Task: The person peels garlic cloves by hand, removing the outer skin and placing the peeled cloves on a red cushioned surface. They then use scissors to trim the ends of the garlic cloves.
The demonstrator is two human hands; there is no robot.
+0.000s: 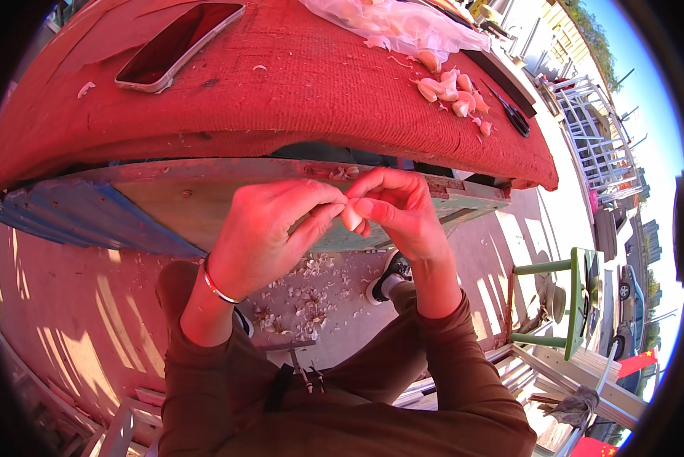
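Observation:
Between my hands, just in front of the table's near edge, is a pale garlic clove (351, 218). My right hand (404, 209) grips it with thumb and fingers. My left hand (270, 228) is pinched at the clove's upper end; whether a bit of skin sits in that pinch is too small to make out. A pile of garlic cloves (452, 93) lies on the red cloth-covered table (281, 84) at the far right. Behind them is a thin whitish plastic bag (410, 30). Scissors or a knife with a dark handle (516, 120) rest beside the pile.
A phone (180, 47) lies at the table's far left. Papery garlic skins (304, 305) litter the floor between my feet. A green-framed stool (574, 301) stands on the right, near wooden planks (563, 381). Beyond are a white metal rack (597, 141) and a parked car (630, 312).

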